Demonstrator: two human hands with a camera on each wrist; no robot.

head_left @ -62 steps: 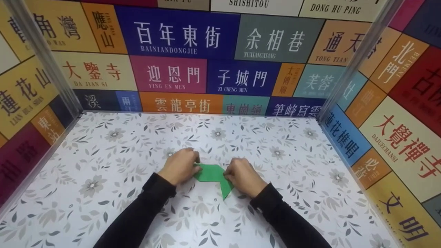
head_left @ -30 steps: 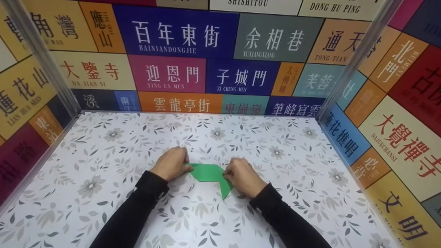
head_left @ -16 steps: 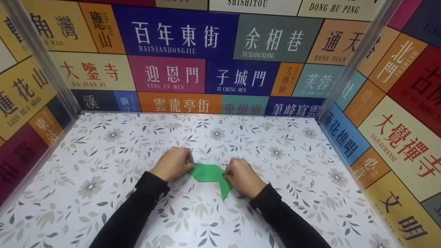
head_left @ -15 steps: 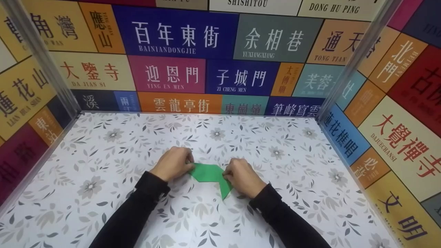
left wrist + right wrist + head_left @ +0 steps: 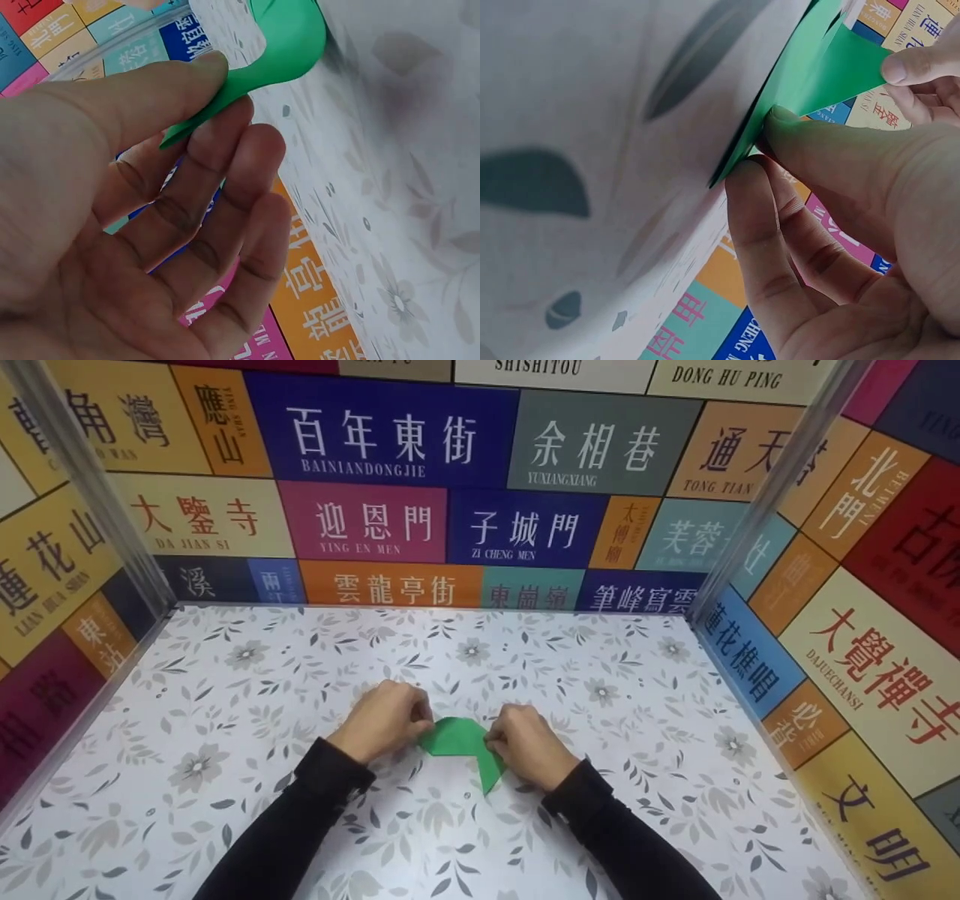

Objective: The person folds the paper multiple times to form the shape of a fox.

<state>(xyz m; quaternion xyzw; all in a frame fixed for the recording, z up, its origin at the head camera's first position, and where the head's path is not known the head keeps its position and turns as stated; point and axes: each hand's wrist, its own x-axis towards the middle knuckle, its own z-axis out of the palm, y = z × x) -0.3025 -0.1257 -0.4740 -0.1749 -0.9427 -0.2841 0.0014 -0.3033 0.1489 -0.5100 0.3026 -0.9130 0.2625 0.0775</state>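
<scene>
A folded piece of green paper (image 5: pixel 456 736) lies on the table between the two hands, its pointed right part angled toward the person. The left hand (image 5: pixel 385 723) pinches the paper's left end between thumb and index finger. In the left wrist view that end of the green paper (image 5: pixel 294 45) is lifted and bent into a curve. The right hand (image 5: pixel 531 744) pinches the paper's right part with thumb and fingertips, low against the table. In the right wrist view the green paper (image 5: pixel 810 79) shows layered edges, and the left hand (image 5: pixel 928 73) holds its far corner.
The table (image 5: pixel 300 660) has a white covering printed with grey leaves and flowers. Colourful sign-patterned panels (image 5: pixel 390 435) stand along its back and both sides, joined by clear corner strips (image 5: pixel 772 495).
The left hand first shifted left, drawing the paper's left end out, then came back right, curling that end upward. The right hand has kept its place and its pinch.
</scene>
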